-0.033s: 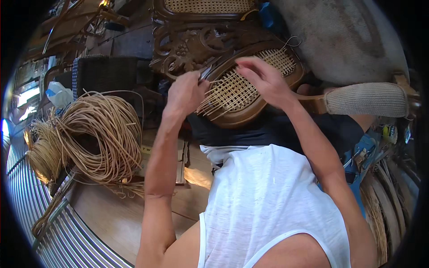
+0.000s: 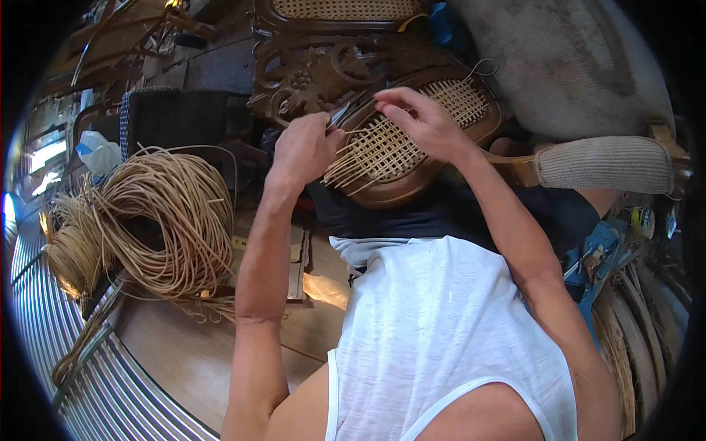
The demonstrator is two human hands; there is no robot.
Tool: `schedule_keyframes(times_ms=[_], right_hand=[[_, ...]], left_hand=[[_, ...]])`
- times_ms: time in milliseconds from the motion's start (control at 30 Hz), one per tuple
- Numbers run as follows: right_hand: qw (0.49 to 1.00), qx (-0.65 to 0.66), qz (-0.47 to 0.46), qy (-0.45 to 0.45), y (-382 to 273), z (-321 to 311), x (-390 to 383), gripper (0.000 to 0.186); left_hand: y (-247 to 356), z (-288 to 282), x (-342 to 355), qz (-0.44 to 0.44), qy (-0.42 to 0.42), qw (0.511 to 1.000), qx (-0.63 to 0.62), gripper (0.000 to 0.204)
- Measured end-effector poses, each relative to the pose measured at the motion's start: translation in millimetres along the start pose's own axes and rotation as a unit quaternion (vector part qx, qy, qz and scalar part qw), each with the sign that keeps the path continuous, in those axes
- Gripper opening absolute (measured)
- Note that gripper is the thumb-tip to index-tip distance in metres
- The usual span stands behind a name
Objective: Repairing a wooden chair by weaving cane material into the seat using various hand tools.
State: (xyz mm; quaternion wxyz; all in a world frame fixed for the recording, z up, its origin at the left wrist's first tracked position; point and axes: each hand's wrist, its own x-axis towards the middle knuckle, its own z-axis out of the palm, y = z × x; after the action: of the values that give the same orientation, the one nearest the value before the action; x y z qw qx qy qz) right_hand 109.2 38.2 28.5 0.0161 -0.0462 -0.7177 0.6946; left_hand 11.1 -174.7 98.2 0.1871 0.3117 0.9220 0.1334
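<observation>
My left hand (image 2: 305, 151) is closed at the left end of an oval wooden frame (image 2: 393, 195). From between its thumb and forefinger juts a small shiny pointed metal blade (image 2: 338, 115); its handle is hidden in the fist. Open-weave cane webbing (image 2: 382, 151) fills the frame, and loose cane ends stick out on the left beside this hand. My right hand (image 2: 426, 125) hovers over the upper edge of the webbing, fingers bent and thumb close to the forefinger. Whether a thin strand is pinched there cannot be made out. The frame rests across my lap.
A large coil of cane (image 2: 176, 228) lies at left beside a smaller bundle (image 2: 73, 250). Carved dark wood (image 2: 309, 77) with a second caned panel (image 2: 346, 9) stands beyond. A padded woven armrest (image 2: 603, 163) is at right, below a big worn cushion (image 2: 551, 66).
My right hand has shifted slightly to the left, toward the blade. My left hand stays almost in place, still holding the tool.
</observation>
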Motion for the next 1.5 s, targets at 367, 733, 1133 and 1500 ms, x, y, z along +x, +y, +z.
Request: schedule_keyframes(times_ms=[367, 733, 1133, 1500], right_hand=[[0.964, 0.206, 0.047, -0.163, 53.8, 12.4, 48.6, 0.023], [0.998, 0.018, 0.056, -0.002, 67.6, 13.7, 43.2, 0.017], [0.998, 0.022, 0.054, 0.005, 78.0, 14.3, 36.6, 0.028], [0.995, 0.049, 0.088, -0.003, 80.2, 8.6, 38.1, 0.026]], left_hand=[[11.1, -19.9, 13.4, -0.073, 0.036, 0.995, -0.064, 0.037], [31.3, -3.6, 41.3, -0.103, -0.207, 0.959, 0.165, 0.031], [50.6, 7.3, 84.9, -0.052, -0.334, 0.888, 0.312, 0.032], [71.7, 4.5, 101.5, -0.059, -0.368, 0.849, 0.375, 0.031]])
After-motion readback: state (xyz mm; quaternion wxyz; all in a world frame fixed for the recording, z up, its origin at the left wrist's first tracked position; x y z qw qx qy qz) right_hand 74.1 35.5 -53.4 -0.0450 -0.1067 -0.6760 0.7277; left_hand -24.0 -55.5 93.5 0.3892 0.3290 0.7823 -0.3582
